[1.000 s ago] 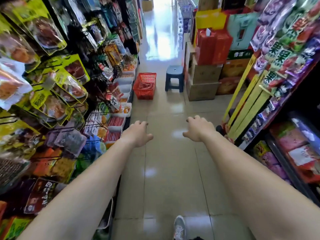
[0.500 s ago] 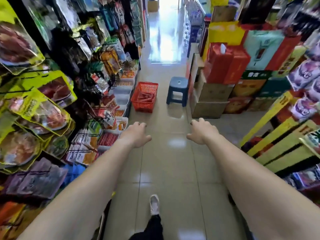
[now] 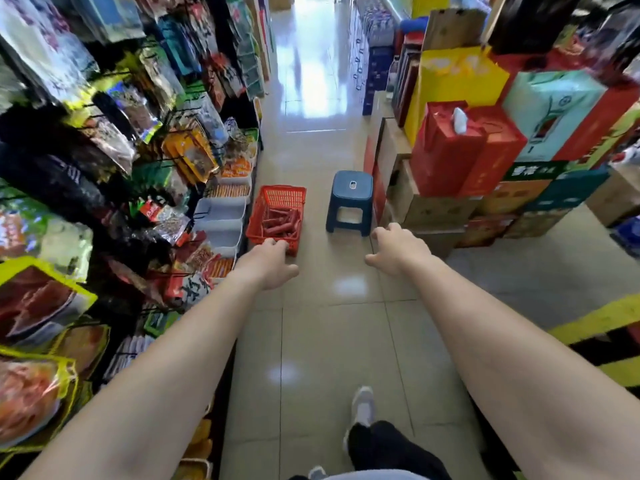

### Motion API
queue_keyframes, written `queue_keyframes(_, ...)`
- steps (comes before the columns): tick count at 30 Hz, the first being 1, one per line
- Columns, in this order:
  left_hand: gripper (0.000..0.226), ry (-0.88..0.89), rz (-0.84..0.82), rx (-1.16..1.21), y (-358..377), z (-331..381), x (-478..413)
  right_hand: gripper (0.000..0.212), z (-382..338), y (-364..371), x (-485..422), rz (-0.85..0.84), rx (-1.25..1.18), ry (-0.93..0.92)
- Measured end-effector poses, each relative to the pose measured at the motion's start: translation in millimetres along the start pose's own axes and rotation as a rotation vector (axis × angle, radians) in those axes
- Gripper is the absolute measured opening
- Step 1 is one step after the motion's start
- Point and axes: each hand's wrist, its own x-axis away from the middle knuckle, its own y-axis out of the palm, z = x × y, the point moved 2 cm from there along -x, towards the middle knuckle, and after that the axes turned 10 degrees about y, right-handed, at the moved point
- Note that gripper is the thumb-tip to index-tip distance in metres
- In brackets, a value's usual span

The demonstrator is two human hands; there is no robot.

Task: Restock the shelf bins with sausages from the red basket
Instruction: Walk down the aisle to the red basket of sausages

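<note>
A red basket [image 3: 281,197] stands on the aisle floor next to the left shelf, with several red sausages [image 3: 281,223] lying in it. Pale shelf bins [image 3: 221,216] line the shelf's low edge beside the basket; some hold orange and red packs, one looks bare. My left hand [image 3: 268,263] is stretched out just short of the basket's near rim, fingers loosely curled, holding nothing. My right hand [image 3: 398,249] reaches forward over the floor near the stool, fingers apart and empty.
A blue plastic stool [image 3: 350,200] stands right of the basket. Stacked cardboard and gift boxes [image 3: 460,157] fill the right side. Hanging snack bags [image 3: 114,133] crowd the left shelf. My leg and shoe [image 3: 362,410] are on the tiled aisle floor.
I have walked forward along the aisle: basket and stool are much closer. Both arms stay stretched out, and my left hand now nearly reaches the basket's near rim.
</note>
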Motion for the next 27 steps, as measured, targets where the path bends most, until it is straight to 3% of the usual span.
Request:
queue_keyframes(7,0.065,-0.044,0.001,-0.019,-36,-12,-177,0.061,21,-22,-185,-0.06,-0.001,0.038)
queue_keyframes(11,0.063,-0.083,-0.054,0.027,-70,-12,-273,0.057,33,-64,-290,-0.105,-0.016,0.044)
queue_keyframes(14,0.062,-0.078,-0.003,0.067,-100,-6,-344,0.058,34,-104,-363,-0.084,-0.029,0.051)
queue_keyframes(19,0.057,-0.082,-0.014,0.082,-134,-12,-438,0.052,19,-140,-462,-0.106,-0.021,0.03)
queue_keyframes(27,0.062,-0.105,-0.05,0.095,-183,-81,-595,0.061,-43,-163,-633,-0.142,0.005,0.022)
